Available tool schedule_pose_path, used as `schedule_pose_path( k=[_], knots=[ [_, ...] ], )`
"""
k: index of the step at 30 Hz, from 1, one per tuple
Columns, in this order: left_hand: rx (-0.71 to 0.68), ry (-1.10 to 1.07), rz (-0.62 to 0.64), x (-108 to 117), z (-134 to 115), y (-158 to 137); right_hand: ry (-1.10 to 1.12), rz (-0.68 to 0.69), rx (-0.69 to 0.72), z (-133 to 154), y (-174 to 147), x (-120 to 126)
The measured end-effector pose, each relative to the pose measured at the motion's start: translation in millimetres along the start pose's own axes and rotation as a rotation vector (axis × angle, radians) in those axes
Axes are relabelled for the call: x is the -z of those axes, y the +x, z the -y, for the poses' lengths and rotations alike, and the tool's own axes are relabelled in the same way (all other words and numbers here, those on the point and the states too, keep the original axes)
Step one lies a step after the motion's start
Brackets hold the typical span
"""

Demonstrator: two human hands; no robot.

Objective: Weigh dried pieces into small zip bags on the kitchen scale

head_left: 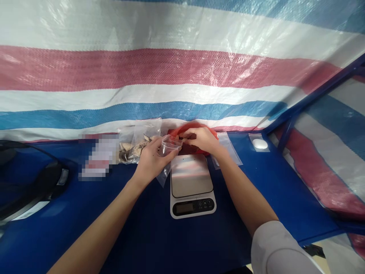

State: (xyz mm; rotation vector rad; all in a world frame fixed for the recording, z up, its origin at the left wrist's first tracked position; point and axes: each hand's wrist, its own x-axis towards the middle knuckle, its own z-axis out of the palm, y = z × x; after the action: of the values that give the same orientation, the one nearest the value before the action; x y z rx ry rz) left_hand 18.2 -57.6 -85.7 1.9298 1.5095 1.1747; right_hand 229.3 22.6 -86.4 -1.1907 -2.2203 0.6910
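Observation:
My left hand (pixel 154 155) is closed on a clear plastic zip bag (pixel 171 144), holding its mouth apart above the back edge of the scale. My right hand (pixel 201 140) reaches over a red container (pixel 196 125), whose kind I cannot tell. Its fingers are pinched beside the bag's mouth, and what they hold is hidden. In front of both hands stands a white kitchen scale (pixel 192 177) with a metal plate and a dark display. Filled zip bags (pixel 139 146) of pale, dried pieces lie left of my left hand.
Flat clear bags (pixel 228 150) lie right of the red container. Farther right is a small bag with a white rounded object (pixel 260 144). A blurred sheet (pixel 98 158) and a black strapped item (pixel 31 179) are at left. Striped sheeting (pixel 171 68) hangs behind the blue table (pixel 137 236).

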Motion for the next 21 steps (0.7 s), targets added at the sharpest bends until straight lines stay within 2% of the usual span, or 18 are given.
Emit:
schedule_pose_path(
  k=[4, 7, 10, 14, 17, 21],
  knots=[
    [-0.048, -0.010, 0.013, -2, 3, -1, 0.358, -0.020, 0.044, 8, -5, 18],
    [-0.093, -0.009, 0.020, -5, 3, -2, 0.462, -0.027, 0.091, 21, -11, 28],
    [-0.152, -0.010, 0.035, -8, 0, -4, 0.415, 0.027, 0.146, 39, -17, 31],
    [-0.204, -0.011, 0.066, -8, -8, -5, 0.227, 0.093, 0.219, 57, -20, 29],
    [-0.195, -0.019, 0.081, -7, -11, -5, 0.112, 0.120, 0.254, 62, -21, 27],
    [-0.159, -0.042, 0.084, -7, -11, -5, 0.066, 0.134, 0.244, 65, -21, 27]
  ],
)
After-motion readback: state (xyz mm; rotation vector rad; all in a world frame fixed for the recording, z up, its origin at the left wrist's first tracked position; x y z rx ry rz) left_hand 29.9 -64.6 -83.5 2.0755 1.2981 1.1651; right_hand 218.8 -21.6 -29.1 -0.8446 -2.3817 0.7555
